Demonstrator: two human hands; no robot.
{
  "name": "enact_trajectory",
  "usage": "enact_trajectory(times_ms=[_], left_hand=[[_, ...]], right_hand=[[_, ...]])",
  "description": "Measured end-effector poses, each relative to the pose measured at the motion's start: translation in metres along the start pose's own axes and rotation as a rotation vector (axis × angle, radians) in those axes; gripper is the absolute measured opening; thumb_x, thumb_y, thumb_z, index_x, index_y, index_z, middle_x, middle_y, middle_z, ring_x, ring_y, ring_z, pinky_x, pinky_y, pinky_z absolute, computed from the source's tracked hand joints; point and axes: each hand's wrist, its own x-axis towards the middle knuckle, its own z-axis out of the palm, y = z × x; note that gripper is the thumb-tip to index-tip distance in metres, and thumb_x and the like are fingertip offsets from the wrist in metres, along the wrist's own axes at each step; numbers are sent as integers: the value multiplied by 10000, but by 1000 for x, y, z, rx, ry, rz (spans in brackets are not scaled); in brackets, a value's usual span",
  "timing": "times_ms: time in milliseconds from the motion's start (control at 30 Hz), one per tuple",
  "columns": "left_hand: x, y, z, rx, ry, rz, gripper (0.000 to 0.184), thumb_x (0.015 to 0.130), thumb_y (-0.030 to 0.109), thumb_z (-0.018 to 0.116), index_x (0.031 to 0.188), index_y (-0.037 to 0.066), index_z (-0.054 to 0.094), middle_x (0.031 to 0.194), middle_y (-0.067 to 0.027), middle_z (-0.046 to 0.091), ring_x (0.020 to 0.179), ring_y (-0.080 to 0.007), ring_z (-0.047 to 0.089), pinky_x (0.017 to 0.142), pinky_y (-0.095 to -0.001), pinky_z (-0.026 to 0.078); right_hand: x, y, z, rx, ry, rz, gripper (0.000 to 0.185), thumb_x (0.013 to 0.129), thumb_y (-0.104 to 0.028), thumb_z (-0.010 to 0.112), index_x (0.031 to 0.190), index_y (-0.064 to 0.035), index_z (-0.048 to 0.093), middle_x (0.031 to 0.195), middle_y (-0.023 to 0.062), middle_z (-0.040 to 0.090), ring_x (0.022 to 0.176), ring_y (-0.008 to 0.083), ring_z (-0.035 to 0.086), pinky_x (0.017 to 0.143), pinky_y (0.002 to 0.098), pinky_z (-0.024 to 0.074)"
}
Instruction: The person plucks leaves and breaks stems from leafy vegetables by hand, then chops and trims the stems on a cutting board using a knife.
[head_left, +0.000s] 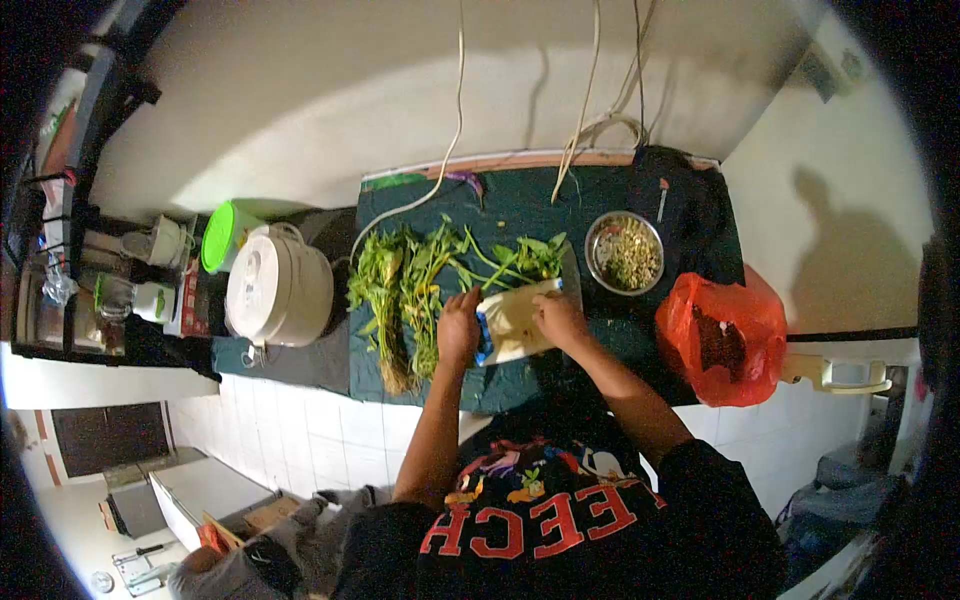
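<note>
Between my hands is a pale cream, flat rectangular packet (512,325) with a blue-patterned edge; its contents I cannot make out. My left hand (459,327) grips its left side, and my right hand (560,318) has its fingers closed on the right side. Just beyond the packet lie green leafy stems (515,262), partly over a greyish board edge. To the left, bunches of leafy greens (425,290) with roots rest on the dark green table cover (620,355). A metal bowl (592,262) holding pale chopped pieces stands to the right.
A red plastic bag (725,345) sits at the table's right edge. On the left stand a white rice cooker (278,285) and a container with a green lid (218,238). White cables (440,185) hang down the wall onto the table. A purple object (466,183) lies at the back.
</note>
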Motion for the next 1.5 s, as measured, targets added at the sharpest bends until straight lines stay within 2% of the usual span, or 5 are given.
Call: enact_trajectory(times_ms=[300, 433, 767, 867, 1500], left_hand=[[-9, 19, 21, -420, -19, -247, 265, 942, 133, 518, 1179, 61, 611, 1001, -169, 695, 896, -378, 658, 753, -427, 521], [-11, 20, 23, -441, -61, -335, 239, 948, 156, 528, 1128, 20, 607, 998, -171, 696, 888, -348, 672, 757, -400, 515], [-10, 32, 15, -807, 23, -438, 259, 934, 88, 597, 1173, -12, 597, 968, -109, 695, 843, -164, 650, 789, -302, 511], [-11, 40, 3, -880, 64, -382, 256, 955, 98, 584, 1176, -29, 594, 1053, -117, 683, 926, -168, 642, 845, -299, 498], [-30, 46, 4, -936, 81, -295, 278, 906, 50, 642, 1181, 7, 647, 1066, -105, 693, 931, -148, 645, 827, -285, 505]], right_hand=[[-59, 9, 27, -376, -89, -525, 180, 767, -111, 563, 920, -43, 630, 932, 81, 571, 988, 251, 565, 826, 359, 512], [-39, 16, 26, -224, -199, -84, 146, 832, -109, 538, 935, -39, 613, 955, 143, 578, 886, 331, 612, 747, 426, 528], [40, -16, -38, -58, 303, -313, 338, 801, -66, 632, 1133, -11, 607, 1144, 206, 632, 908, 351, 657, 817, 402, 533], [32, -49, -41, 750, -61, 41, 280, 828, -134, 719, 1068, -8, 649, 1027, 140, 697, 940, 233, 677, 822, 345, 526], [8, -50, -40, 553, 51, 21, 175, 845, -183, 685, 904, -22, 719, 752, 48, 699, 672, 139, 655, 628, 300, 504]])
